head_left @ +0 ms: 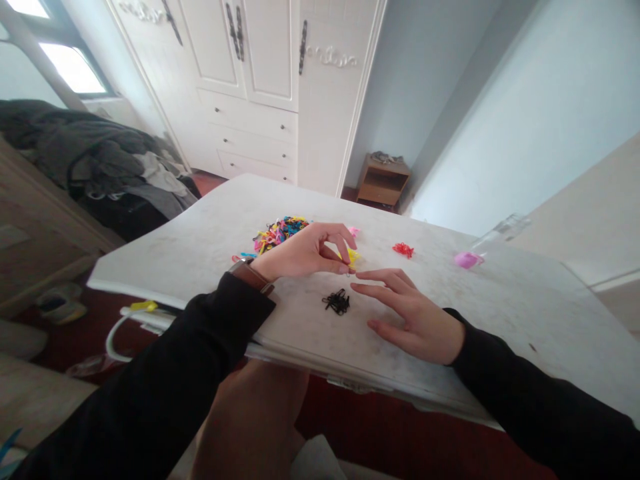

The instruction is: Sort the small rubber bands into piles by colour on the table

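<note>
My left hand (320, 248) pinches a tiny rubber band between thumb and forefinger; a bit of its loop shows below the fingertips, and its colour is hard to make out. Fingers stretched and apart, my right hand (407, 310) is just to the right, its index fingertip close to that pinch. Below the two hands lies a small pile of black rubber bands (337, 302). A large mixed-colour heap of rubber bands (277, 233) sits behind my left wrist. Partly hidden by my left fingers are yellow rubber bands (353, 257) and a few pink ones (354, 231).
Red rubber bands (403, 250) form another pile on the white table (500, 313). Farther right are a pink item (468, 259) and a clear plastic container (505, 230). A white wardrobe (260, 80) stands behind, with piled clothes (100, 153) at left.
</note>
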### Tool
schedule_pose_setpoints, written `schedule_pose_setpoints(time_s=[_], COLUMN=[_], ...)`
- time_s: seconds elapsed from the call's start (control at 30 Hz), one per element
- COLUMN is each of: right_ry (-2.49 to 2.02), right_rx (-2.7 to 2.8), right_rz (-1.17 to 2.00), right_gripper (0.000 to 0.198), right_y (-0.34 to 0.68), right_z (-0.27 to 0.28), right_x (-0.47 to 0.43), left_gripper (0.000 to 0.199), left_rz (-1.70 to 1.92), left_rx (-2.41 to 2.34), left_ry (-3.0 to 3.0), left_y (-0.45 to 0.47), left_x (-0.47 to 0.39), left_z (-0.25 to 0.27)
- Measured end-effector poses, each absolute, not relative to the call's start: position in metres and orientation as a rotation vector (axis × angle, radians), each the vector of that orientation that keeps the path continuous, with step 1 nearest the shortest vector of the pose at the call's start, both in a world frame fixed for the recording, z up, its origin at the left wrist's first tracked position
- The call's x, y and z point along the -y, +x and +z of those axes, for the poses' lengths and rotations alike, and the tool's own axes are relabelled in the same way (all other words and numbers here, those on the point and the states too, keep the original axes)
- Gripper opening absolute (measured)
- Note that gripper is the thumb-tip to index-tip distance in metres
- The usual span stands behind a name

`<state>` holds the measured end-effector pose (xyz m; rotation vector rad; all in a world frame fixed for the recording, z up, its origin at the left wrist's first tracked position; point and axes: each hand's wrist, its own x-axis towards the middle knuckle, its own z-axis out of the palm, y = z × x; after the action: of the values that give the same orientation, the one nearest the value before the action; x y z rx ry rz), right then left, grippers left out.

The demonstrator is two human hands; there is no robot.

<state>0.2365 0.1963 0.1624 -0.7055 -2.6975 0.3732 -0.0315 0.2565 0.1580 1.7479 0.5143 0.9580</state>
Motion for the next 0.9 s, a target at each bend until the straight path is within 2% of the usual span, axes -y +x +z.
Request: schedule_pose_setpoints(time_s=[0.57, 0.9], right_ry=[-0.720, -0.709], right_rx=[2.705, 2.756], right_rz=[0.439, 0.458], right_gripper=[0.065, 0.060], right_y=[0.2357, 0.2344], right_z=[0.1629, 0.1636], right_x=[-0.1958, -0.1962], left_gripper=[0.019, 0.024], left_rz=[0.972, 0.906], left_rx=[-0.501, -0.486], left_ry=[1.843, 1.838], left_y=[-0.0297, -0.0294], left_x=[-0.2547, -0.2528], left_z=[0.1635, 0.1642])
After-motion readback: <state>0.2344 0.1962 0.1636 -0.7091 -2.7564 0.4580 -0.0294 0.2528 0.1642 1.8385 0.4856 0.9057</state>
